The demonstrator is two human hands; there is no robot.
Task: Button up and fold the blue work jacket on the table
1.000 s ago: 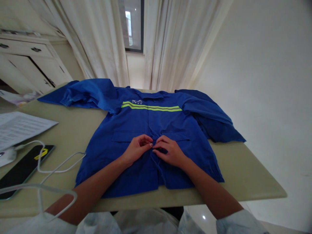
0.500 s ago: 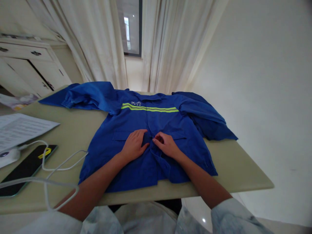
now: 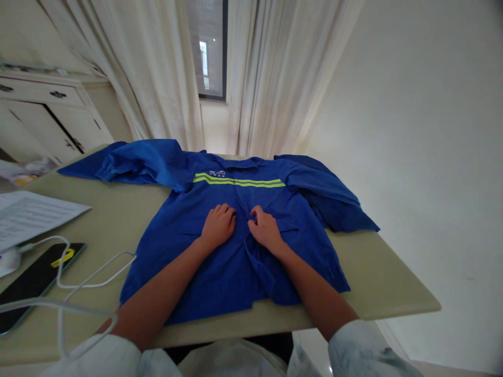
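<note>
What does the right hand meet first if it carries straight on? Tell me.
The right hand rests on the blue work jacket; sliding on along the cloth, it would probably reach the yellow-green reflective stripe first, though depth is unclear.

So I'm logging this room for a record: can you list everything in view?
work jacket: 1, blue with yellow-green stripes, spread on the table
table: 1, pale beige, under the jacket
printed sheet: 1, white, left on the table
phone: 1, black with a yellow mark, left on the table
cable: 1, white, over the phone and table
curtains: 2, off-white, behind the table
window: 1, dark frame, between the curtains
cabinet: 1, white, upper left
wall: 1, off-white, right
sleeves: 2, white, nearest the camera
left hand: 1, on the jacket front
right hand: 1, on the jacket front
</note>
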